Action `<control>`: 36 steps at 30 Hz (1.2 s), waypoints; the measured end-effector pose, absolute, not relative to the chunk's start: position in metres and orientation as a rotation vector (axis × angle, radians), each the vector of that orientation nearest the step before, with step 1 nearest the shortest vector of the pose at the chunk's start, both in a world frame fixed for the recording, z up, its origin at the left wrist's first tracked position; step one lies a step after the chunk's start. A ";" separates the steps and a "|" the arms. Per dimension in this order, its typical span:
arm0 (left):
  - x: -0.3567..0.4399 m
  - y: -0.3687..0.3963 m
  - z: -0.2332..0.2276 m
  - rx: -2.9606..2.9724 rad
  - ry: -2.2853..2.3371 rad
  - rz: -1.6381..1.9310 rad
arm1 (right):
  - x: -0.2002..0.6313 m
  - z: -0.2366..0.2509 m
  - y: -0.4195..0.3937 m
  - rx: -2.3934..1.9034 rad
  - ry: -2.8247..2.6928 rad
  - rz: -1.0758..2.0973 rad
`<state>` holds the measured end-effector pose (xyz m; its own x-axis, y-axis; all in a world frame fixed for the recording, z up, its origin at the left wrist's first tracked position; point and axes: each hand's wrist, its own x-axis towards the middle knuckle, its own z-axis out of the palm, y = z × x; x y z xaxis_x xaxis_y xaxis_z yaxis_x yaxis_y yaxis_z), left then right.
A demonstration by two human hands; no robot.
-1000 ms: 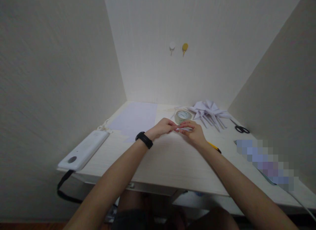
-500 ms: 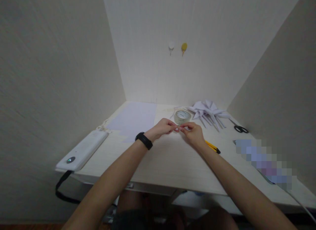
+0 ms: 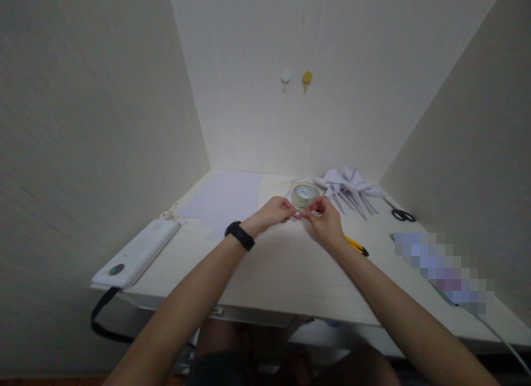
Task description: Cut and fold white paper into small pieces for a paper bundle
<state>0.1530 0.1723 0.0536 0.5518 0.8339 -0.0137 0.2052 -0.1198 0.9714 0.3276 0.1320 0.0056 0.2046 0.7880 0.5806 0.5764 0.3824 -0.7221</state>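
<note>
My left hand [image 3: 274, 212] and my right hand [image 3: 324, 223] meet fingertip to fingertip over the middle of the pale wooden table [image 3: 269, 275]. Between them they pinch a small folded white paper piece [image 3: 304, 213], mostly hidden by the fingers. A black band sits on my left wrist [image 3: 239, 235]. Just behind the hands lies a roll of clear tape [image 3: 306, 195]. A pile of folded white paper shapes [image 3: 347, 186] lies to the back right.
A sheet of white paper [image 3: 226, 199] lies at the back left. A white device [image 3: 136, 253] with a black strap rests on the left edge. Black scissors [image 3: 399, 212], a yellow pen [image 3: 357, 245] and a blurred-out object [image 3: 440, 267] are on the right. Walls close in on three sides.
The white paper piece showed more between my fingers a second ago; now the fingertips have closed over it. Both hands have shifted slightly toward the tape roll.
</note>
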 end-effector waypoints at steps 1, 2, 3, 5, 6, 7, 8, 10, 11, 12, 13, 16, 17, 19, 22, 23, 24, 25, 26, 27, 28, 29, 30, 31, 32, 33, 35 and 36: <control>0.153 0.172 0.055 1.618 0.889 0.682 | 0.327 0.007 0.131 -1.281 -1.485 0.200; 0.152 0.171 0.057 1.601 0.884 0.679 | 0.326 0.008 0.130 -1.275 -1.486 0.184; 0.151 0.171 0.058 1.586 0.878 0.672 | 0.326 0.008 0.130 -1.271 -1.488 0.176; 0.151 0.170 0.061 1.563 0.865 0.662 | 0.326 0.008 0.130 -1.266 -1.515 0.167; 0.150 0.170 0.061 1.556 0.860 0.660 | 0.326 0.008 0.130 -1.263 -1.521 0.164; 0.150 0.170 0.062 1.552 0.859 0.658 | 0.327 0.007 0.131 -1.259 -1.528 0.165; 0.150 0.170 0.062 1.553 0.862 0.657 | 0.328 0.006 0.132 -1.253 -1.533 0.163; 0.150 0.170 0.061 1.562 0.875 0.662 | 0.329 0.004 0.133 -1.236 -1.555 0.149; 0.149 0.171 0.061 1.572 0.881 0.666 | 0.330 0.004 0.134 -1.227 -1.572 0.138; 0.149 0.171 0.061 1.587 0.882 0.670 | 0.330 0.004 0.134 -1.219 -1.595 0.125; 0.148 0.171 0.060 1.604 0.876 0.674 | 0.331 0.005 0.134 -1.215 -1.621 0.113; 0.146 0.172 0.060 1.686 0.860 0.678 | 0.331 0.007 0.133 -1.217 -1.697 0.113; 0.145 0.173 0.059 1.721 0.864 0.675 | 0.331 0.007 0.133 -1.218 -1.717 0.121; 0.144 0.174 0.058 1.794 0.879 0.671 | 0.331 0.006 0.134 -1.217 -1.744 0.138; 0.144 0.177 0.055 1.889 0.877 0.681 | 0.332 0.004 0.135 -1.223 -1.792 0.166; 0.144 0.178 0.053 1.918 0.872 0.687 | 0.333 0.004 0.135 -1.225 -1.815 0.176; 0.144 0.179 0.052 1.947 0.869 0.691 | 0.333 0.004 0.135 -1.224 -1.843 0.185; 0.144 0.180 0.051 1.976 0.868 0.692 | 0.334 0.004 0.135 -1.217 -1.875 0.190; 0.144 0.181 0.050 2.005 0.870 0.689 | 0.334 0.005 0.135 -1.206 -1.906 0.191; 0.144 0.182 0.049 2.035 0.874 0.682 | 0.335 0.006 0.135 -1.190 -1.935 0.189; 0.144 0.183 0.049 2.065 0.879 0.674 | 0.335 0.006 0.135 -1.173 -1.962 0.190; 0.145 0.183 0.049 2.094 0.885 0.666 | 0.336 0.007 0.135 -1.158 -1.984 0.196; 0.145 0.184 0.049 2.121 0.890 0.659 | 0.337 0.007 0.136 -1.148 -2.000 0.207; 0.145 0.184 0.049 2.147 0.894 0.653 | 0.337 0.007 0.136 -1.146 -2.008 0.223; 0.145 0.183 0.050 2.171 0.896 0.650 | 0.338 0.007 0.137 -1.153 -2.008 0.246; 0.145 0.183 0.051 2.195 0.895 0.642 | 0.339 0.007 0.137 -1.167 -2.001 0.277; 0.145 0.181 0.052 2.246 0.884 0.617 | 0.340 0.007 0.138 -1.202 -1.982 0.364; 0.144 0.181 0.053 2.271 0.877 0.602 | 0.341 0.006 0.138 -1.217 -1.977 0.413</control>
<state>0.1445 0.1806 0.0533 0.6752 0.7139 0.1856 0.4297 -0.5852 0.6877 0.3413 0.1376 0.0064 -0.2535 0.8629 0.4372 0.6160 0.4925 -0.6148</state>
